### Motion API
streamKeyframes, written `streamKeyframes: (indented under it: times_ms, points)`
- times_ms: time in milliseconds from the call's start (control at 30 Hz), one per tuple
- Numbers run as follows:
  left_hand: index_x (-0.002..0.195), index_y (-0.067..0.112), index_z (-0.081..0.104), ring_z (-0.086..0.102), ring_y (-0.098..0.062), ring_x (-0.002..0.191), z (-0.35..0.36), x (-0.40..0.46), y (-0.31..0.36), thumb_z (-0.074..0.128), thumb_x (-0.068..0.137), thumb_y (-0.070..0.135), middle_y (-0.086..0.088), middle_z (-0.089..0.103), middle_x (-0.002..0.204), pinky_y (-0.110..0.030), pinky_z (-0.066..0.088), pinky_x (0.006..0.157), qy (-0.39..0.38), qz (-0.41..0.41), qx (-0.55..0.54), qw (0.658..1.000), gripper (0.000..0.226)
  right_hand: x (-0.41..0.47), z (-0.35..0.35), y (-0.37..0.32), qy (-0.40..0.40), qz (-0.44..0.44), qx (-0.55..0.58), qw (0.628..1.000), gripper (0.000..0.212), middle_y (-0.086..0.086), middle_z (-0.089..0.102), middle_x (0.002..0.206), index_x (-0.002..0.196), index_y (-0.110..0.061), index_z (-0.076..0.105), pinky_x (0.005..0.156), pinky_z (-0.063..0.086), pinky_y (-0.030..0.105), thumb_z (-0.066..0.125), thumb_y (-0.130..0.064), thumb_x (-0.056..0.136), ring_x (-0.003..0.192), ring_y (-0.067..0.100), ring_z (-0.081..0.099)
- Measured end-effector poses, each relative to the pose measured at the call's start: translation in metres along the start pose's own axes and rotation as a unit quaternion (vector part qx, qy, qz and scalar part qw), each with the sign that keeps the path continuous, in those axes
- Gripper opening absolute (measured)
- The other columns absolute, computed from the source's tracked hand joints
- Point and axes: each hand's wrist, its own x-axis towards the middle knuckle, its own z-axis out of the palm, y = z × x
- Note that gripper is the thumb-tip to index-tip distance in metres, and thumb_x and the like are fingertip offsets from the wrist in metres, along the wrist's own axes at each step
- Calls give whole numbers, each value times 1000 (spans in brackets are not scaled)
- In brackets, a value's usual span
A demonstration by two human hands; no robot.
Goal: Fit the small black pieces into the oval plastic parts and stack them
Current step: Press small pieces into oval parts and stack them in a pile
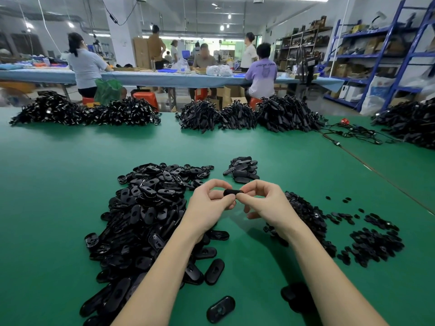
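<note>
Both my hands meet above the green table (270, 161) and hold one black oval plastic part (232, 192) between them. My left hand (209, 203) pinches its left end, my right hand (266, 201) pinches its right end. A big heap of loose oval parts (146, 208) lies to the left, under my left forearm. A heap of small black pieces (308, 215) lies under my right wrist, with more small pieces (374, 245) spread to the right. A small stack of oval parts (242, 169) sits just beyond my hands. Whether a small piece sits in the held part is hidden.
Single oval parts (220, 309) lie near the front edge. Piles of black corded items (247, 116) line the far side of the table, and loose cables (353, 134) trail at right. Beyond, people sit at a long blue table (164, 77); blue shelving (376, 55) stands at right.
</note>
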Motion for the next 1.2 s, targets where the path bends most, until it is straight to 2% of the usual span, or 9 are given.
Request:
streamKeyframes:
  times_ms: [100,333,433,533,633,767,967,1100,1200]
  points:
    - [97,26,69,74,-11,77,2,-1,-2,75,85,11,5,75,94,-21,54,77,23,55,102,993,20,1,-3,1,8,45,41,998,10,-3,65,66,94,-11,70,49,49,23,77,-9,87,52,11,56]
    - [87,33,73,58,3,52,6,11,-4,82,78,29,16,70,82,-5,41,60,81,122,225,963,13,4,-15,-2,51,74,22,996,14,-1,76,89,99,-19,71,48,47,19,78,-23,88,54,10,62]
    - [84,35,74,57,3,56,12,37,-6,81,78,37,18,69,77,-8,41,63,127,92,221,963,10,4,-23,-2,79,80,-3,994,11,-4,76,89,99,-22,70,47,45,17,74,-25,89,52,7,61]
    - [87,34,72,64,-7,81,21,68,-10,79,80,39,20,67,76,-21,44,79,139,57,236,960,11,3,-26,-1,65,91,-13,994,8,-4,77,89,97,-21,70,46,43,17,72,-24,90,50,6,60]
    - [91,35,71,66,-9,92,31,101,-10,76,82,42,19,66,80,-22,44,80,145,38,252,956,12,3,-30,0,43,96,-38,994,6,-5,78,87,96,-20,70,48,42,17,72,-24,91,51,6,60]
    - [98,33,73,65,-14,94,43,139,-4,74,83,44,17,64,83,-24,43,74,151,19,291,945,19,5,-35,1,32,94,-13,995,7,-6,78,87,95,-20,72,47,39,16,72,-25,91,52,6,59]
    - [99,35,73,65,-18,101,58,163,-5,75,80,53,8,71,99,-30,51,83,153,-9,354,923,27,6,-38,1,25,95,5,995,10,-9,78,89,98,-21,73,52,40,18,71,-29,93,56,7,59]
    - [115,32,64,62,-17,96,56,152,-1,72,79,60,7,67,96,-30,49,76,151,4,318,936,46,6,-38,1,22,101,8,995,9,-8,79,87,97,-19,73,47,39,16,71,-27,93,54,7,58]
    - [107,29,60,60,-12,86,50,126,0,70,85,50,12,60,83,-24,41,66,139,17,258,956,32,6,-38,0,21,104,4,994,9,-7,78,86,97,-19,72,46,39,16,71,-26,93,54,7,58]
